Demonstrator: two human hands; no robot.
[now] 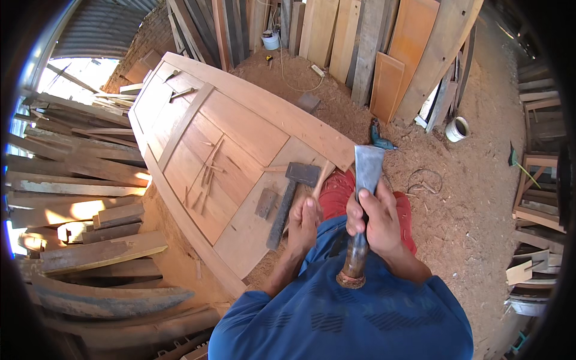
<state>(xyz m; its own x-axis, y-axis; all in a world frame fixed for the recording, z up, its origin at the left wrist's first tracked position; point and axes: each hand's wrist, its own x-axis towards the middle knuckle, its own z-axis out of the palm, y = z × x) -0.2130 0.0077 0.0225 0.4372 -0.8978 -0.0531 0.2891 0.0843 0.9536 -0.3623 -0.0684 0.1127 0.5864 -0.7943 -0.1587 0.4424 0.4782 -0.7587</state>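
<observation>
In my right hand (382,223) is a broad chisel (368,168), blade upward, its worn wooden handle (353,264) pointing down against my blue shirt. My left hand (303,223) is closed on a thin wooden stick (324,179), which rises from between thumb and fingers, to the left of the blade. Before me lies a large panelled wooden door (240,144). A hammer (303,174) with a dark square head rests on its near end, beside a small wood block (266,203). Several slender wood pieces (208,170) are scattered on the panels.
More tools (182,93) lie on the door's far end. Stacked timber (108,243) fills the left side, and boards (324,33) lean at the back. A teal power drill (380,137) and a white bucket (457,129) stand on the sawdust-covered floor (456,216).
</observation>
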